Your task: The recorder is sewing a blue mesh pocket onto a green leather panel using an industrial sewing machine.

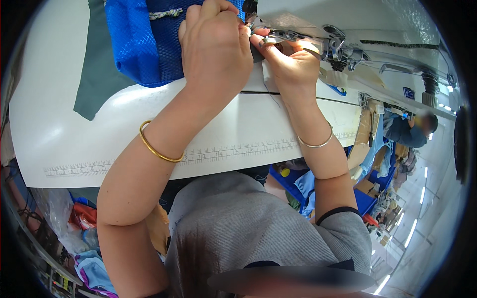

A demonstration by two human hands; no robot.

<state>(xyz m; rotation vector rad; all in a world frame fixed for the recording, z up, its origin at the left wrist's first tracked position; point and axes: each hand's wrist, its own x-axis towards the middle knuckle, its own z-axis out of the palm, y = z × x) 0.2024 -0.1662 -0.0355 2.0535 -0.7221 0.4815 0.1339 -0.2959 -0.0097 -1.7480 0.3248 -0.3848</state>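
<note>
A blue mesh bag (166, 54) with a patterned cord lies on the white sewing table (218, 126). My left hand (216, 47) is curled closed over its right part, thumb towards the needle area of the sewing machine (308, 17); the fingertips are partly hidden. Just right of it, my right hand (293, 62) is closed, with thumb and forefinger pinched beside the presser foot area. What they pinch is too small to make out. A bit of dark grey fabric (258, 55) shows between the hands, and a loose thread hangs below it.
Dark green-grey fabric (99, 64) lies left of the bag. A printed ruler scale (218, 151) runs along the table's near edge. Metal levers and a white knob (337, 78) jut from the machine at right. Beyond are blue bins (365, 201) and another person (410, 129).
</note>
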